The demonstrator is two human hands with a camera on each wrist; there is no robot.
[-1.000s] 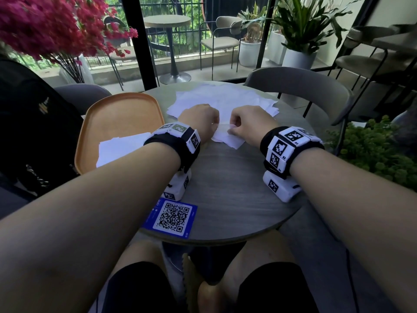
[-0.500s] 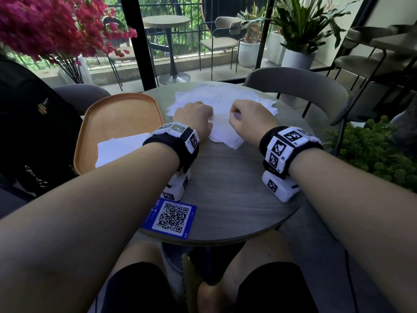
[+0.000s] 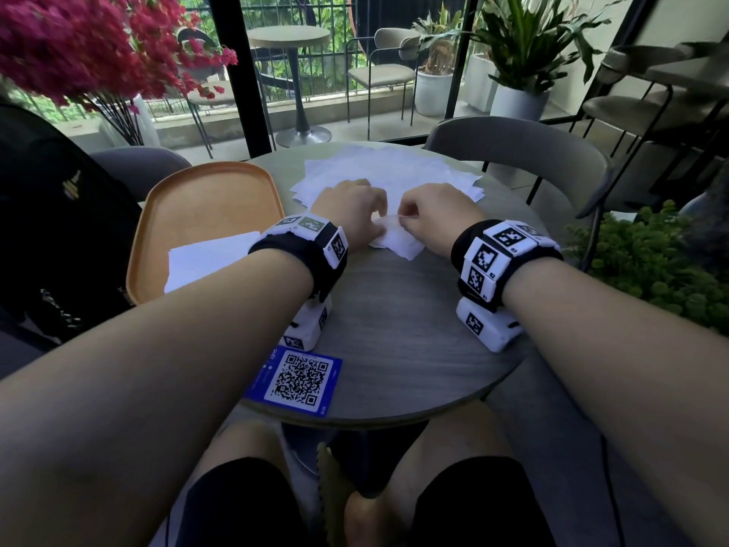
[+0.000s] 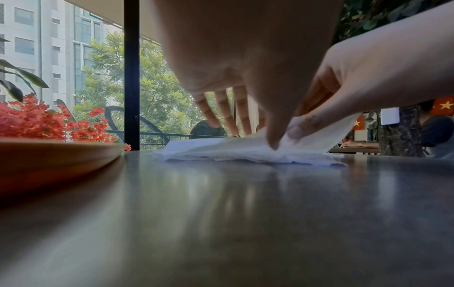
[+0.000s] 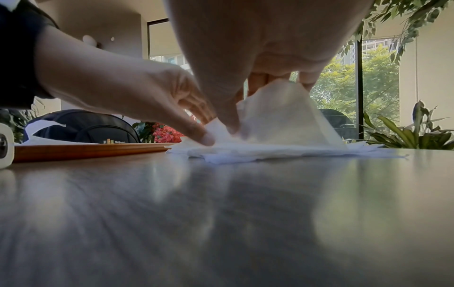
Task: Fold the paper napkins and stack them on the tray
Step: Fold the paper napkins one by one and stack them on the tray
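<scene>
Two hands, left hand (image 3: 351, 215) and right hand (image 3: 434, 215), pinching napkin (image 3: 398, 240), folded napkins (image 3: 205, 258) on tray (image 3: 205, 199).

The left hand (image 3: 352, 215) and right hand (image 3: 436, 217) hide the napkin's (image 3: 396, 240) fold; the fingertips (image 5: 232, 126) blur in the wrist views.

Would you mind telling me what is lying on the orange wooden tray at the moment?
On the orange wooden tray, white folded paper napkins lie at its near end. The left forearm covers their near right corner, so how many are stacked cannot be told.
</scene>
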